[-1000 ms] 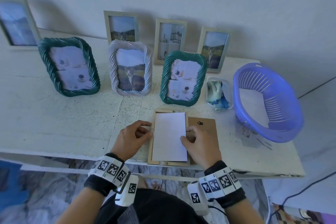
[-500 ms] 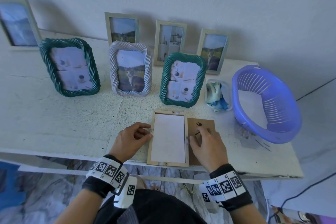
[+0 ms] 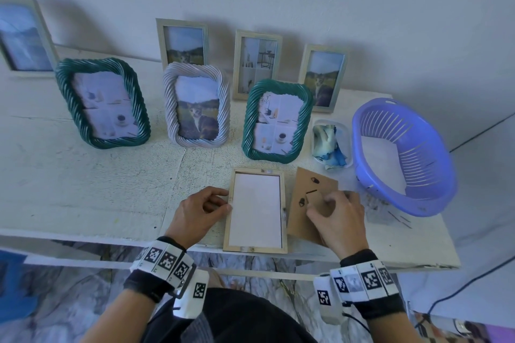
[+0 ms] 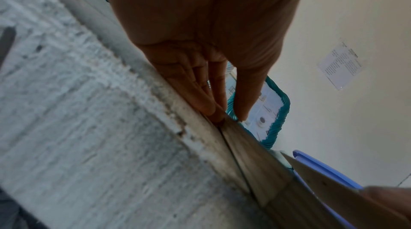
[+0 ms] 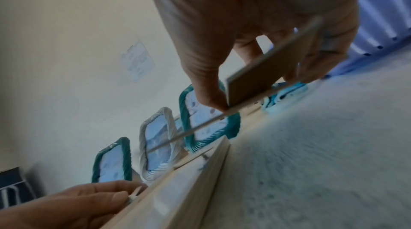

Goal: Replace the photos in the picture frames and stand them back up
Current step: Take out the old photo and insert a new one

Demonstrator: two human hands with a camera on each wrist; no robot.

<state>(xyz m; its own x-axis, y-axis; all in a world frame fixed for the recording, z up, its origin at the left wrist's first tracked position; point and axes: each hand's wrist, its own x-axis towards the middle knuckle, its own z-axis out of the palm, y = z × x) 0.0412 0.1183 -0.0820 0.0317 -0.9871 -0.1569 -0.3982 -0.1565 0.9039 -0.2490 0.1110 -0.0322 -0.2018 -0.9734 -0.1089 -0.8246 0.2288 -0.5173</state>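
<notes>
A light wooden frame (image 3: 255, 246) lies face down at the table's front edge, with a white photo back (image 3: 256, 209) lying flat inside it. My left hand (image 3: 223, 200) holds the frame's left rail between thumb and curled fingers; the left wrist view shows the left hand (image 4: 220, 109) at the rail of the frame (image 4: 255, 162). Just right of the frame, my right hand (image 3: 320, 203) pinches the brown backing board (image 3: 309, 184). In the right wrist view the backing board (image 5: 266, 69) is tilted, its near side raised off the table, in my right hand (image 5: 260, 90).
Two green twisted frames (image 3: 101, 103) (image 3: 276, 120) and a white one (image 3: 196, 104) stand behind. Several plain frames (image 3: 257, 64) lean on the wall. A purple basket (image 3: 404, 156) and a small tub of cloth (image 3: 331, 142) stand at the right.
The white photo has settled flat into the frame. My right hand left it, moved right onto the backing board and took hold of it. My left hand stayed at the frame's left rail.
</notes>
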